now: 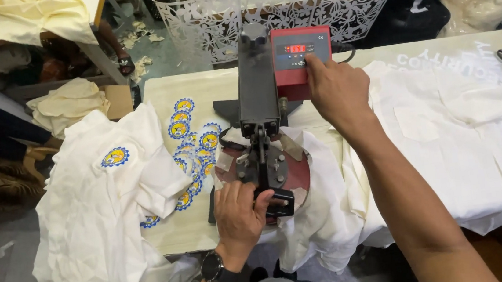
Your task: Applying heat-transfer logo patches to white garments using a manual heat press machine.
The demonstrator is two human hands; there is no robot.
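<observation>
Red-cased control box (301, 56) sits at the top of the heat press (257, 97), which stands upright at the centre of the cream-covered table (160, 88). Right hand (335, 90) reaches forward, index fingertip touching the front panel of the control box just below its lit display; the remaining fingers are curled and hold nothing. Left hand (239, 212) is closed around the black handle (278, 203) at the near end of the press lever. Round dark-red platen (300, 170) lies under the press head, with a white garment (325, 213) beneath it, draping over the near table edge. Left of the press, a pile of round blue-and-yellow patches (193, 143) rests on the table, touching a heap of white shirts (105, 216), one bearing the same patch (115, 156). Right of the press, another white shirt (471, 132) lies spread flat. A black wristwatch (216, 267) is on the left wrist.
</observation>
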